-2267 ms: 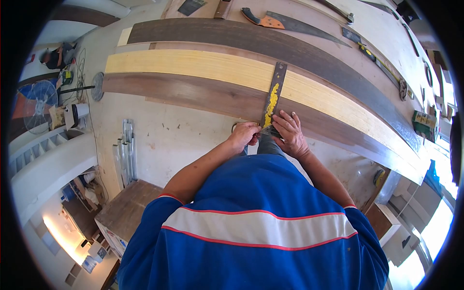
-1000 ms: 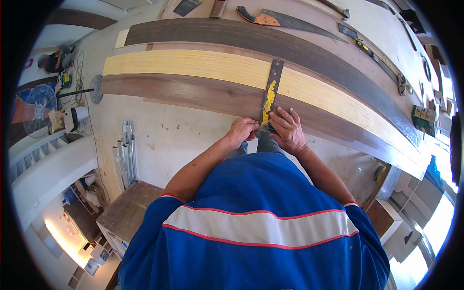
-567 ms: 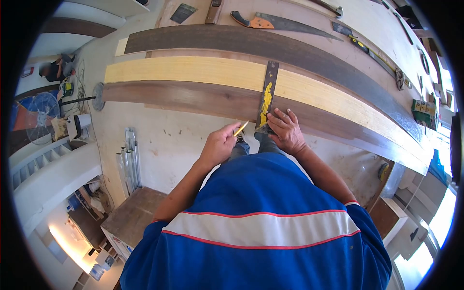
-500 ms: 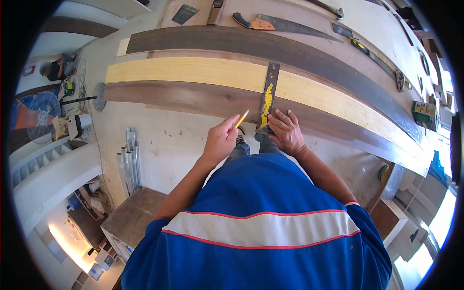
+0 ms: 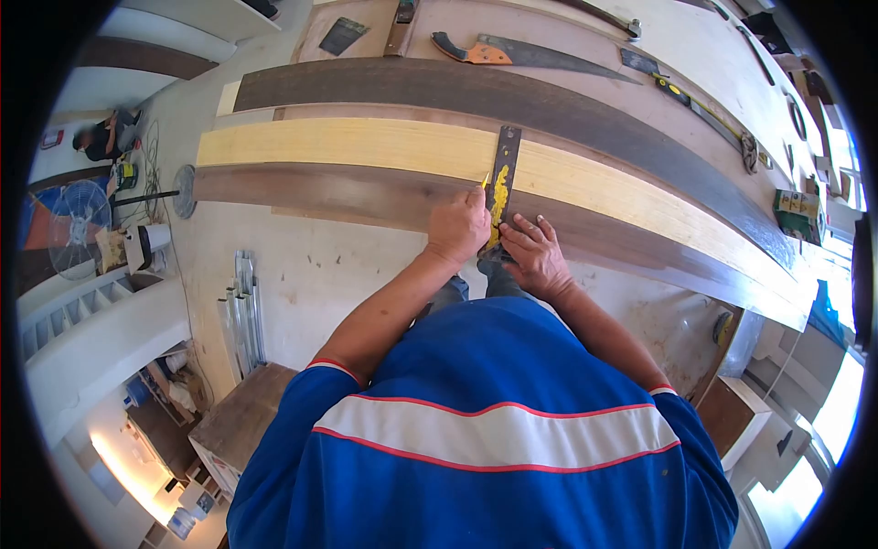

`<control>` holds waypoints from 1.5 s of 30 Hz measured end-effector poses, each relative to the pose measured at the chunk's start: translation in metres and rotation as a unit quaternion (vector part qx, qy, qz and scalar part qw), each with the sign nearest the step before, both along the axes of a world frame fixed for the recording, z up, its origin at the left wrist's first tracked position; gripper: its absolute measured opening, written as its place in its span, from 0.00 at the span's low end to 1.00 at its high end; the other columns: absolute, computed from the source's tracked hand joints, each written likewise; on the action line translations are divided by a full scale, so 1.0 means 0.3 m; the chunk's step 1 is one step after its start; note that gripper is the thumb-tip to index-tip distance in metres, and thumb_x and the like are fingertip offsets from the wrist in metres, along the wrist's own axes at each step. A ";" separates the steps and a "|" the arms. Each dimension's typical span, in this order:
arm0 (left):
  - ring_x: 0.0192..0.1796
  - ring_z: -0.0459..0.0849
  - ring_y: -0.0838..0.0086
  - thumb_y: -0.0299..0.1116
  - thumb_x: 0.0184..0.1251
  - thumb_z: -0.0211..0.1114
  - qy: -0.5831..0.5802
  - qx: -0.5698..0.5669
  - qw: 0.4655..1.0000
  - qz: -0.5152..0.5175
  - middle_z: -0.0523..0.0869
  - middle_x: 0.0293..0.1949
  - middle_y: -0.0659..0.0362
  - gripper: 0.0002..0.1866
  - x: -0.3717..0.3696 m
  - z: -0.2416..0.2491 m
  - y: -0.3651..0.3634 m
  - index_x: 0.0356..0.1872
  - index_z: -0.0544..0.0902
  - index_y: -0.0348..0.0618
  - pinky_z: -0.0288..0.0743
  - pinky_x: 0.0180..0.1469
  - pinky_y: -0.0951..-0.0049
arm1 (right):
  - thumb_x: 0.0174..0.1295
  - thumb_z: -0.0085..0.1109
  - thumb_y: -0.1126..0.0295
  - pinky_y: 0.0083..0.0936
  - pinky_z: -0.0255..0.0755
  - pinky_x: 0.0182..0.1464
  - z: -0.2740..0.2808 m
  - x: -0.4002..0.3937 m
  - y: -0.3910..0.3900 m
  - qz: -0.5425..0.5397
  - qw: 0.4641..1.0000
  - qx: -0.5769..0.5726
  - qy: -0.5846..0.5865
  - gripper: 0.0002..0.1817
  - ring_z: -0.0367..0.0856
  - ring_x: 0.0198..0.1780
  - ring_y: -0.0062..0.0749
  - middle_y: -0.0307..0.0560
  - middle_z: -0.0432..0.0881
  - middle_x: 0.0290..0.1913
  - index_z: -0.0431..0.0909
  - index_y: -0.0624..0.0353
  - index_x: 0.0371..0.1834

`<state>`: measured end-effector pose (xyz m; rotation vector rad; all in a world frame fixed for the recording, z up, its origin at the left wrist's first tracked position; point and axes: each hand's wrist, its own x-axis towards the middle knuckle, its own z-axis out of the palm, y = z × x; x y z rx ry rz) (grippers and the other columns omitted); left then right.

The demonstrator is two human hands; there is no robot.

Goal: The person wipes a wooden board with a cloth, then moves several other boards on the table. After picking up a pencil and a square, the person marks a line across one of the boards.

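My left hand (image 5: 460, 224) is closed around a pencil (image 5: 486, 180), its tip up against the left edge of a square's blade. The dark square (image 5: 506, 157), smeared with yellow, lies across a pale yellow board face (image 5: 347, 142) and the brown board face (image 5: 329, 190) along its near side. With my right hand (image 5: 540, 256) I hold the square at its near end, fingers resting just right of the blade and thumb low by the stock. The stock is partly hidden by my hands.
Beyond the boards lies a long dark plank (image 5: 384, 84). Farther back are a handsaw (image 5: 494, 55), a hand plane (image 5: 400, 32), a hammer (image 5: 631, 29) and a green box (image 5: 800, 215). A standing fan (image 5: 80, 220) and a seated person (image 5: 105, 137) are at left.
My left hand has moved right and forward, bringing the pencil from beside the boards up to the square's blade. My right hand stays at the square.
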<state>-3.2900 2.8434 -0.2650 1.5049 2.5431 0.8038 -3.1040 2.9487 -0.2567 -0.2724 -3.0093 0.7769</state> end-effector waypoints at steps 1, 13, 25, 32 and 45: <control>0.28 0.87 0.55 0.32 0.61 0.67 0.006 -0.004 1.000 -0.008 0.86 0.31 0.52 0.12 -0.006 0.001 0.011 0.45 0.82 0.41 0.83 0.30 0.56 | 0.53 0.73 0.63 0.61 0.54 0.78 0.001 -0.001 0.001 -0.002 1.000 0.000 0.000 0.28 0.66 0.79 0.44 0.43 0.78 0.72 0.83 0.56 0.60; 0.36 0.88 0.51 0.32 0.63 0.64 -0.027 -0.058 0.997 -0.036 0.87 0.32 0.48 0.06 -0.165 0.028 0.246 0.34 0.81 0.40 0.83 0.41 0.51 | 0.52 0.74 0.65 0.61 0.54 0.78 0.005 -0.001 0.003 -0.002 1.000 -0.013 0.001 0.30 0.66 0.79 0.44 0.43 0.77 0.72 0.82 0.57 0.61; 0.37 0.88 0.47 0.33 0.61 0.65 -0.063 -0.071 0.994 -0.049 0.88 0.31 0.43 0.08 -0.182 0.081 0.260 0.31 0.83 0.38 0.82 0.44 0.49 | 0.49 0.76 0.65 0.61 0.55 0.78 0.000 0.000 -0.001 -0.007 1.000 -0.008 0.015 0.30 0.66 0.79 0.44 0.43 0.78 0.72 0.84 0.58 0.60; 0.38 0.89 0.46 0.33 0.59 0.64 -0.147 -0.228 0.958 -0.096 0.89 0.32 0.42 0.08 -0.186 0.174 0.193 0.30 0.87 0.38 0.82 0.44 0.49 | 0.53 0.74 0.64 0.59 0.53 0.79 0.001 0.001 -0.002 -0.010 1.000 -0.008 0.005 0.29 0.65 0.79 0.43 0.42 0.77 0.72 0.83 0.56 0.61; 0.39 0.88 0.49 0.31 0.62 0.65 -0.057 -0.035 0.998 -0.003 0.88 0.33 0.45 0.07 -0.186 0.079 0.188 0.35 0.83 0.38 0.82 0.44 0.51 | 0.51 0.74 0.64 0.60 0.54 0.79 -0.009 0.004 -0.008 -0.010 1.000 -0.005 0.015 0.30 0.66 0.79 0.45 0.43 0.77 0.72 0.83 0.56 0.61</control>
